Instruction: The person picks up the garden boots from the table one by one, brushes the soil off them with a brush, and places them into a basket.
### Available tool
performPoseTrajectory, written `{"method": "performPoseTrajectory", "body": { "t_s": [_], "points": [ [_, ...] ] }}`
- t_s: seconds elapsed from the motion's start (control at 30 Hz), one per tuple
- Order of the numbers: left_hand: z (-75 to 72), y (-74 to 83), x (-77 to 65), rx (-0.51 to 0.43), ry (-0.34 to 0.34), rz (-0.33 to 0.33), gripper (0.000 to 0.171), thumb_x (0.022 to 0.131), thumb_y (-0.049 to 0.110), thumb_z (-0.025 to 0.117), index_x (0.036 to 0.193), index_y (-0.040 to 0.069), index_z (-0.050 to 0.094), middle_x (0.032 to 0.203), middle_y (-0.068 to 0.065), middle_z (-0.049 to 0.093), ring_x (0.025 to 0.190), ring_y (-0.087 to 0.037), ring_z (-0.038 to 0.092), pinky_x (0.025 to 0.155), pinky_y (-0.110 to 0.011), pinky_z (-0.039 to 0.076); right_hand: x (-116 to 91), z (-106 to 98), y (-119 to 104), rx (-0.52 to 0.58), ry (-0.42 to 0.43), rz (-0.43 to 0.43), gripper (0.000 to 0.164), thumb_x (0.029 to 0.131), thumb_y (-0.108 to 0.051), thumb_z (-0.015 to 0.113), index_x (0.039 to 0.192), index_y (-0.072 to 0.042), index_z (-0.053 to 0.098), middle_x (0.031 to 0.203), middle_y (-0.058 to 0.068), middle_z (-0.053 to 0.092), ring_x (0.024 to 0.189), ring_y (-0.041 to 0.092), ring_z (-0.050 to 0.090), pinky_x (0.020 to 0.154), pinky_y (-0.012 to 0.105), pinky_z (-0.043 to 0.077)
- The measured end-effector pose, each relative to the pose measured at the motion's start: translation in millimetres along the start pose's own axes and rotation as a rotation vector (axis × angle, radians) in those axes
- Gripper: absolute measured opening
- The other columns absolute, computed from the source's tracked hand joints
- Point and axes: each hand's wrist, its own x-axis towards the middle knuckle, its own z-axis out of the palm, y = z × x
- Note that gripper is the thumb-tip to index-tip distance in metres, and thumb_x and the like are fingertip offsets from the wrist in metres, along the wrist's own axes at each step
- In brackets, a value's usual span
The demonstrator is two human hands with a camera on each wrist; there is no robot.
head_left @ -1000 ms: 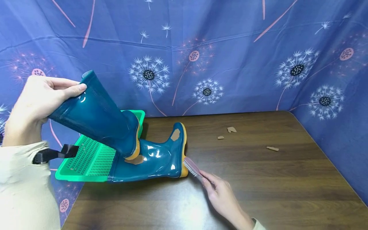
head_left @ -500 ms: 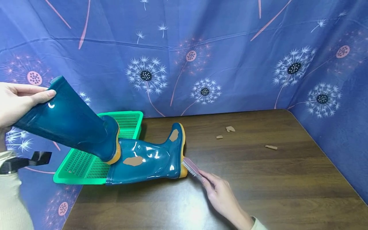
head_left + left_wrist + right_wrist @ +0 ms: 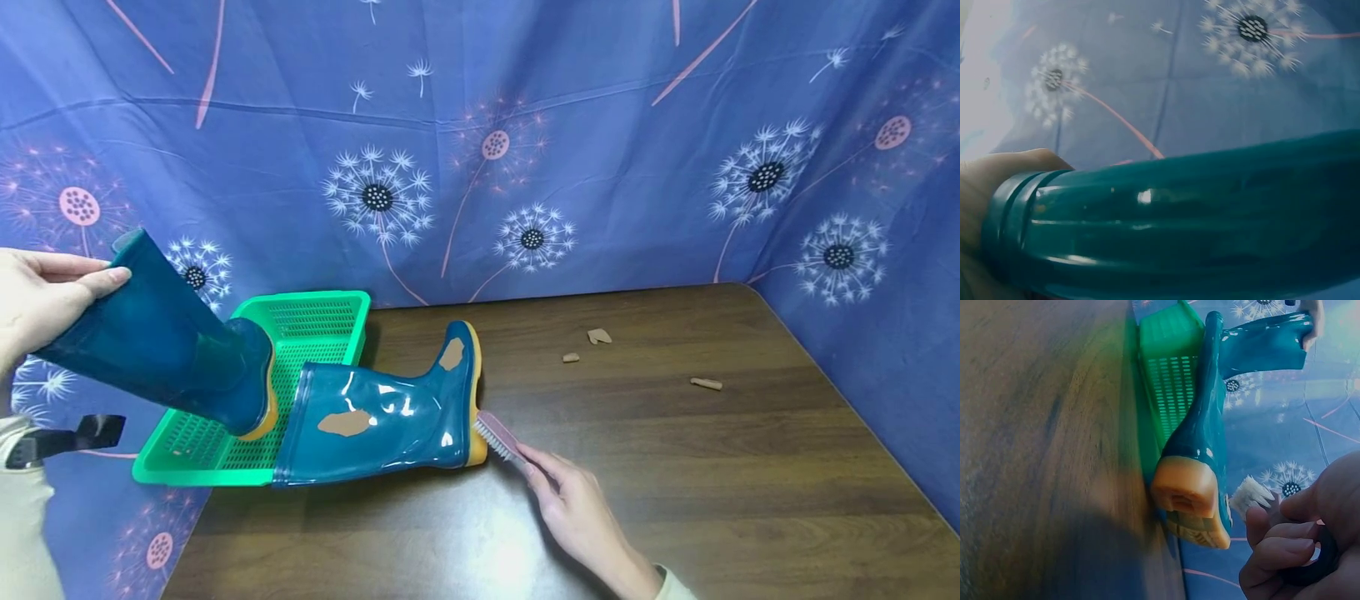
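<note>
My left hand (image 3: 45,300) grips a teal rubber boot (image 3: 168,342) by the top of its shaft. This boot is tilted, its yellow sole overlapping the green basket (image 3: 206,477) in the head view. In the left wrist view its shiny shaft (image 3: 1179,219) runs across the bottom. A second rubber boot (image 3: 397,417) lies on its side, shaft opening over the basket's near right edge. Two tan patches mark it, on shaft and foot. My right hand (image 3: 581,504) holds a pink brush (image 3: 502,435), white bristles right at this boot's yellow heel (image 3: 1185,487).
Several small tan scraps lie on the wooden table (image 3: 675,467), among them a flat piece (image 3: 599,337) and a thin stick-like one (image 3: 707,384). A blue dandelion-print cloth (image 3: 622,167) hangs behind the table and along its right side.
My left hand has carried its boot leftward and down, away from the lying boot and over the basket. The lying boot's shaft patch is now uncovered. The right hand with the brush stays put.
</note>
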Motion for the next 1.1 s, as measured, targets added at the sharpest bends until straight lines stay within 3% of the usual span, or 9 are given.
{"method": "performPoseTrajectory", "body": {
  "t_s": [0.13, 0.23, 0.4, 0.47, 0.77, 0.87, 0.93, 1.0, 1.1],
  "points": [
    [11.6, -13.5, 3.5, 0.029, -0.006, -0.025, 0.059, 0.112, 0.032, 0.049, 0.139, -0.019, 0.054, 0.090, -0.044, 0.067, 0.120, -0.071, 0.052, 0.100, -0.080, 0.041, -0.2, -0.7, 0.9, 0.001, -0.006, 0.017, 0.034, 0.099, -0.009, 0.073, 0.132, -0.019, 0.077, 0.122, -0.002, 0.080, 0.113, 0.017, 0.075, 0.098, 0.047, 0.060],
    [18.9, -25.1, 6.8, 0.047, -0.002, -0.028, 0.057, 0.111, 0.031, 0.050, 0.138, -0.019, 0.055, 0.090, -0.042, 0.069, 0.093, -0.052, 0.072, 0.100, -0.077, 0.043, -0.3, -1.3, 2.1, 0.004, -0.008, 0.027, 0.034, 0.099, -0.009, 0.073, 0.132, -0.019, 0.077, 0.124, -0.001, 0.080, 0.115, 0.019, 0.075, 0.100, 0.048, 0.059],
    [29.3, -37.3, 9.3, 0.095, -0.010, -0.049, 0.059, 0.111, 0.035, 0.050, 0.136, -0.017, 0.059, 0.103, -0.042, 0.070, 0.098, -0.049, 0.073, 0.101, -0.074, 0.044, -0.4, -2.8, 3.7, 0.010, -0.007, 0.033, 0.034, 0.099, -0.010, 0.073, 0.132, -0.019, 0.077, 0.125, -0.001, 0.079, 0.117, 0.020, 0.075, 0.101, 0.048, 0.059],
    [33.0, -40.4, 9.0, 0.114, -0.020, -0.049, 0.059, 0.111, 0.037, 0.050, 0.135, -0.016, 0.060, 0.106, -0.041, 0.071, 0.127, -0.065, 0.054, 0.100, -0.075, 0.045, -0.6, -3.5, 4.1, 0.011, -0.007, 0.036, 0.034, 0.099, -0.010, 0.073, 0.132, -0.019, 0.077, 0.125, -0.001, 0.079, 0.117, 0.019, 0.074, 0.101, 0.048, 0.059],
    [49.8, -53.8, 2.3, 0.170, 0.000, 0.044, 0.050, 0.108, 0.030, 0.058, 0.126, -0.016, 0.067, 0.098, -0.036, 0.074, 0.117, -0.062, 0.061, 0.077, -0.065, 0.054, 0.2, -4.0, 6.5, 0.004, -0.008, 0.043, 0.034, 0.100, -0.011, 0.073, 0.133, -0.020, 0.077, 0.124, -0.002, 0.079, 0.116, 0.018, 0.075, 0.101, 0.047, 0.059],
    [53.7, -62.2, 2.2, 0.155, 0.018, 0.037, 0.050, 0.108, 0.029, 0.059, 0.126, -0.016, 0.067, 0.094, -0.034, 0.075, 0.094, -0.053, 0.071, 0.065, -0.049, 0.055, 0.5, -3.1, 6.8, 0.003, -0.010, 0.047, 0.033, 0.100, -0.011, 0.073, 0.132, -0.019, 0.077, 0.123, -0.002, 0.080, 0.114, 0.018, 0.075, 0.100, 0.046, 0.059],
    [55.9, -67.4, 2.9, 0.151, 0.031, 0.033, 0.051, 0.108, 0.031, 0.059, 0.127, -0.015, 0.068, 0.088, -0.030, 0.077, 0.071, -0.024, 0.071, 0.060, -0.039, 0.054, 0.4, -2.6, 6.9, -0.001, -0.011, 0.048, 0.033, 0.100, -0.011, 0.073, 0.132, -0.018, 0.077, 0.122, -0.001, 0.080, 0.113, 0.019, 0.075, 0.100, 0.046, 0.059],
    [56.9, -70.0, 1.9, 0.151, 0.048, 0.053, 0.049, 0.107, 0.030, 0.061, 0.126, -0.015, 0.069, 0.088, -0.030, 0.077, 0.057, 0.008, 0.052, 0.049, -0.027, 0.044, 0.3, -2.3, 7.3, 0.000, -0.015, 0.056, 0.033, 0.099, -0.011, 0.073, 0.131, -0.018, 0.077, 0.121, -0.001, 0.080, 0.113, 0.018, 0.075, 0.100, 0.046, 0.059],
    [58.4, -69.9, 0.7, 0.160, 0.056, 0.084, 0.047, 0.105, 0.029, 0.063, 0.124, -0.013, 0.071, 0.086, -0.028, 0.078, 0.057, 0.025, 0.032, 0.046, -0.024, 0.039, -0.1, -2.4, 8.4, -0.003, -0.019, 0.069, 0.033, 0.100, -0.011, 0.073, 0.132, -0.018, 0.077, 0.122, -0.001, 0.080, 0.114, 0.018, 0.075, 0.101, 0.046, 0.059]
  ]
}}
